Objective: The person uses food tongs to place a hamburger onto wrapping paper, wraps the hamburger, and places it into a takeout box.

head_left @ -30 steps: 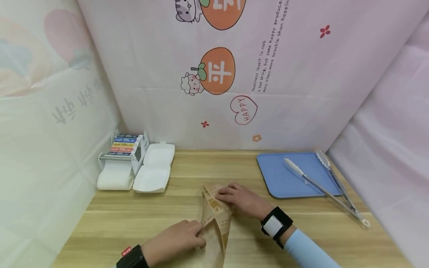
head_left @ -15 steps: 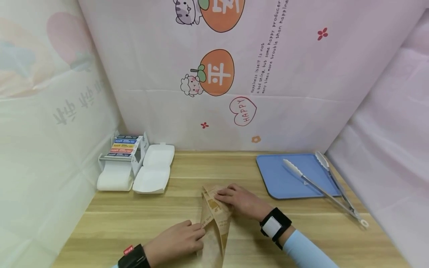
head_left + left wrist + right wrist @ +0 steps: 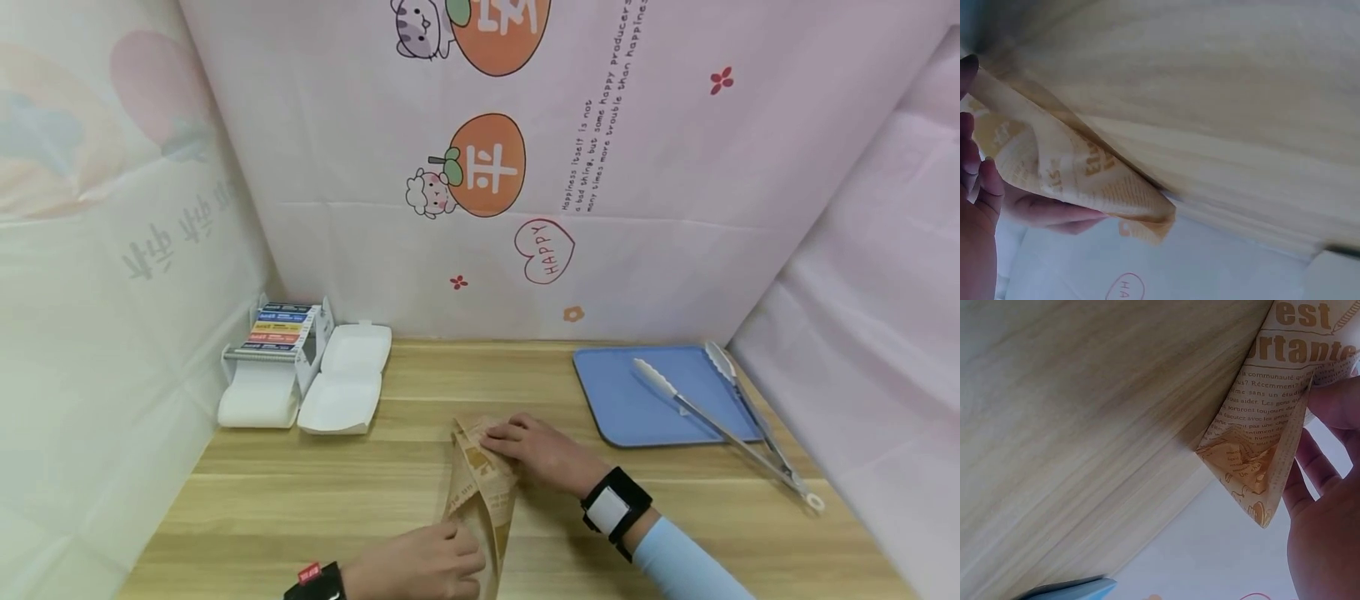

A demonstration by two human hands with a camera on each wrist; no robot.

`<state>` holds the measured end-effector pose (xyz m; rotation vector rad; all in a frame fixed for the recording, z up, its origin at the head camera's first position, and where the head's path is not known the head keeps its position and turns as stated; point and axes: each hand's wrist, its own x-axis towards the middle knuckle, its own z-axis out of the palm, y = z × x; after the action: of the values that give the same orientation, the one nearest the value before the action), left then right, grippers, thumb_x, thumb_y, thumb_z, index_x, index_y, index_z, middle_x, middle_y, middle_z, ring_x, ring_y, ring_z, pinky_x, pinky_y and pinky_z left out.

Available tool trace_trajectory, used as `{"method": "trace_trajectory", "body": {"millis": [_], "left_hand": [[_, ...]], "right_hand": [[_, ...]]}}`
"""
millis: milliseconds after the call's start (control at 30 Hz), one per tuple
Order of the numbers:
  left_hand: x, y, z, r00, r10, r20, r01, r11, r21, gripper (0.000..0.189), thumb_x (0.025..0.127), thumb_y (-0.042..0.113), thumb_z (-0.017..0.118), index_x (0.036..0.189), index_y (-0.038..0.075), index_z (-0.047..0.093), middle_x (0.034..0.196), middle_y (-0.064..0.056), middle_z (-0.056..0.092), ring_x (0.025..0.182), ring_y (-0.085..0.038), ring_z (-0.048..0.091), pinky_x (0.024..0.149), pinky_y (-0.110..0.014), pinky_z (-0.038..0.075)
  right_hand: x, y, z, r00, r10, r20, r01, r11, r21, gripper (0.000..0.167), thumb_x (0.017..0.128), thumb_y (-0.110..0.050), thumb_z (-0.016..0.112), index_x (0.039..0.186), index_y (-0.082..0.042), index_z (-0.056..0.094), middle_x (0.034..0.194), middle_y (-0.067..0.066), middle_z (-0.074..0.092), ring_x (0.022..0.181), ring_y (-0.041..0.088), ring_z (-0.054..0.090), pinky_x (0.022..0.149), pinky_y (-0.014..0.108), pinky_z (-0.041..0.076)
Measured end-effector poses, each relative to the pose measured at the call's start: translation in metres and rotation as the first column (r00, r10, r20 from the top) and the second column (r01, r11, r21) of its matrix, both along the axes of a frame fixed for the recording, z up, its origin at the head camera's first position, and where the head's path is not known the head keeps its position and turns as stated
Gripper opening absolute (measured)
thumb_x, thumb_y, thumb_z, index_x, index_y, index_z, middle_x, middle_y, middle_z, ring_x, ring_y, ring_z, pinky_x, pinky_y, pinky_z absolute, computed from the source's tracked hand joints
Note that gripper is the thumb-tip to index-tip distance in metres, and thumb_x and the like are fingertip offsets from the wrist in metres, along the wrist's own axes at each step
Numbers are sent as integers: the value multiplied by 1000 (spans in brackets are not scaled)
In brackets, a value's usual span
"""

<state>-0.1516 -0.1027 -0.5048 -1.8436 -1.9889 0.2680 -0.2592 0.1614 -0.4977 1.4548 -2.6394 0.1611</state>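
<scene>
A brown newspaper-print sheet of food wrapping paper stands folded into a narrow, pointed shape at the middle of the table. My right hand holds its far right part; in the right wrist view the thumb lies on one side of the paper and the fingers on the other. Lower down, at the near left edge of the sheet, my left hand pinches the paper with curled fingers. The left wrist view shows that thumb and fingertips at the paper's end, partly cut off by the frame.
A blue tray with long metal tongs across it lies at the back right. At the back left stand a white label dispenser and an opened white takeaway box. Printed cloth walls enclose the table.
My left hand has slid down along the paper's left edge toward the near side and a little to the right. My right hand stays in place on the paper.
</scene>
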Motion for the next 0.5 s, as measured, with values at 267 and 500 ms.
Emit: {"method": "trace_trajectory", "body": {"millis": [267,500], "left_hand": [[-3,4,6,976,43,213,-67,992,106,15,104,41,55,95,30,62,97,16,58,89,0,50,75,-17,38],[-16,7,14,960,87,266,-168,940,297,7,96,24,69,96,23,62,95,14,63,89,-4,56,79,-19,47]], "right_hand": [[0,1,-4,1000,3,-5,-3,1000,-10,56,98,4,60,149,-18,52,148,1,55,121,20,54,96,34,51],[0,2,-6,1000,-3,-14,3,1000,-15,57,97,4,62,149,-18,52,148,2,55,124,22,53,98,36,51]]}}
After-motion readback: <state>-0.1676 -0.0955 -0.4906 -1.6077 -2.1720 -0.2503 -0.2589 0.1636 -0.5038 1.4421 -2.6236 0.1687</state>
